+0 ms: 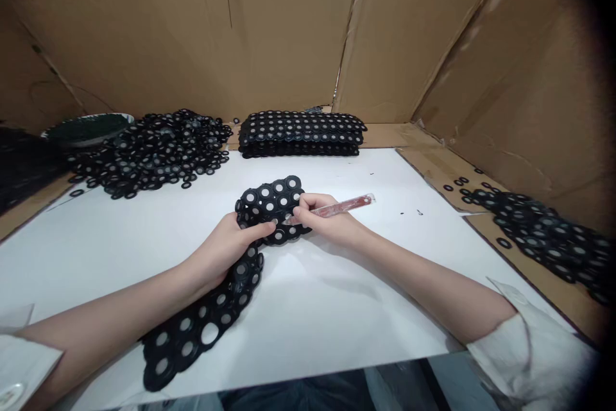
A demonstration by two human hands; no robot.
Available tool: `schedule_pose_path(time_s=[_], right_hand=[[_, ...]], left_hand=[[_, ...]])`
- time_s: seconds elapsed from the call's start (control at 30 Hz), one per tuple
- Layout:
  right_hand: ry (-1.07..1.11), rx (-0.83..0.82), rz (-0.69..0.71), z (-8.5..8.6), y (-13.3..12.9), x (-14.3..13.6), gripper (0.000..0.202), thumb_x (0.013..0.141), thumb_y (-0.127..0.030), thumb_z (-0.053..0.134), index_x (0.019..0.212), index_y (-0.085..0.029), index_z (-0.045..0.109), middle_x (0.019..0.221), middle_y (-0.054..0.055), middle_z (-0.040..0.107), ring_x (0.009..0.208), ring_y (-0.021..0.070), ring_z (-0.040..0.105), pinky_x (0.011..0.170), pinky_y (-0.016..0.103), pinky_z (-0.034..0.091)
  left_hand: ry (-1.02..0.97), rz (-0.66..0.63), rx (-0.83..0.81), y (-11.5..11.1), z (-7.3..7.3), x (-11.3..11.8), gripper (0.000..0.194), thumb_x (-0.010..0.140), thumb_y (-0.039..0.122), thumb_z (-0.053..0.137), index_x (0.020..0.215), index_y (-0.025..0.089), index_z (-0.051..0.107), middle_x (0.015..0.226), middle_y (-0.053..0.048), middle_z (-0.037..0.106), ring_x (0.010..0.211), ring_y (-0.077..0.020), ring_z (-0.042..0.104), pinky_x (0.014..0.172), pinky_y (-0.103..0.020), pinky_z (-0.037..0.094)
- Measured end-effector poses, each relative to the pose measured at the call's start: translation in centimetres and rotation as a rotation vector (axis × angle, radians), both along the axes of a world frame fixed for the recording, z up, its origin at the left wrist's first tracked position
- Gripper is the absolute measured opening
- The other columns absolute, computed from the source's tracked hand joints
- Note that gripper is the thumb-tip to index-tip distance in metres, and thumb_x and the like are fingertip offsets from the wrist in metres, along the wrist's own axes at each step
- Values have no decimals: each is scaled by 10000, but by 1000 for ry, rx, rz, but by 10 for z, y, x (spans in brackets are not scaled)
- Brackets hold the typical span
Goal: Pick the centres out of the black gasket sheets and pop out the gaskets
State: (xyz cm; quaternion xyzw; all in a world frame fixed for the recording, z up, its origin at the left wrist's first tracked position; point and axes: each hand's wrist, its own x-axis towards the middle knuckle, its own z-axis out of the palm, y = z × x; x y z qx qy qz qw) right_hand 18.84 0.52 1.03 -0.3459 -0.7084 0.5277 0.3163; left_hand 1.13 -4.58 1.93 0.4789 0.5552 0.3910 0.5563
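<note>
Pinching the black perforated strip between thumb and fingers, the left hand has its thumb laid over the front face, near the middle of the table. The strip is a run of joined rings with pale round openings; its far part is raised and turned to face the person, while the rest slants down toward the near left, where one opening looks larger than its neighbours. The right hand has its own grip pressed around a slim tool with a clear and reddish handle — its tip meets the strip just beside the left thumb, though whether it cuts in cannot be told. The handle's other end points right. Both forearms come from pale sleeves at the near left and near right. At the far middle lies a stack of perforated black sheets, and left of it a loose heap of small black rings spreads beside a bowl with dark green contents. Another heap of black pieces sits on brown cardboard at the right — a few tiny dark scraps dot the white surface near it. Cardboard walls stand behind.
</note>
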Motion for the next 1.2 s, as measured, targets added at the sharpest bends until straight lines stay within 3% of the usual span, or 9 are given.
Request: schedule_pose_path(time_s=[0.27, 0.57, 0.67, 0.8, 0.9, 1.03, 1.2], right_hand=[[-5, 81, -94, -3, -6, -4, 287, 812, -325, 397, 586, -194, 276, 566, -44, 317, 567, 100, 407, 525, 235, 302], [-139, 446, -210, -5, -14, -14, 263, 828, -257, 366, 594, -197, 262, 621, -29, 360, 555, 98, 341, 519, 249, 258], [-134, 355, -186, -4, -5, -7, 269, 817, -294, 396, 586, -195, 299, 602, -27, 388, 567, 106, 386, 527, 249, 273], [36, -1, -84, -2, 11, 5, 319, 786, -388, 452, 566, -190, 334, 600, -14, 472, 625, 126, 496, 540, 238, 323], [137, -134, 3, -1, 14, 8, 321, 765, -418, 487, 577, -188, 364, 641, -6, 501, 680, 137, 537, 548, 233, 355], [55, -60, 27, 1, 4, 2, 284, 769, -387, 486, 589, -191, 387, 659, -4, 521, 772, 166, 573, 621, 260, 395], [-134, 218, -187, 0, -4, -5, 276, 769, -340, 468, 554, -181, 400, 715, -3, 495, 711, 143, 508, 675, 296, 378]], left_hand=[[-31, 6, -13, -2, 0, 1, 381, 698, 336, 624, 1053, 199, 608, 1045, -57, 661, 962, -233, 600, 853, -349, 455], [12, -19, -17, -4, 2, 5, 352, 709, 328, 613, 1041, 214, 601, 1054, -27, 655, 933, -217, 603, 822, -326, 461], [39, -39, -17, -3, 2, 3, 346, 708, 297, 613, 1044, 215, 596, 1033, -17, 662, 942, -209, 602, 817, -305, 460], [87, 10, 9, 0, 0, 0, 320, 715, 299, 598, 1018, 195, 605, 1003, -29, 673, 940, -218, 606, 800, -305, 465], [102, 55, 47, 0, -2, -1, 315, 719, 331, 589, 1002, 194, 611, 1019, -39, 669, 937, -224, 608, 788, -309, 469], [109, 32, 69, 0, -2, -1, 326, 719, 363, 591, 1001, 202, 614, 1037, -40, 663, 932, -225, 611, 793, -315, 467], [106, 24, 44, 1, 1, 0, 349, 712, 362, 603, 1026, 211, 604, 1062, -39, 653, 935, -225, 611, 795, -319, 466]])
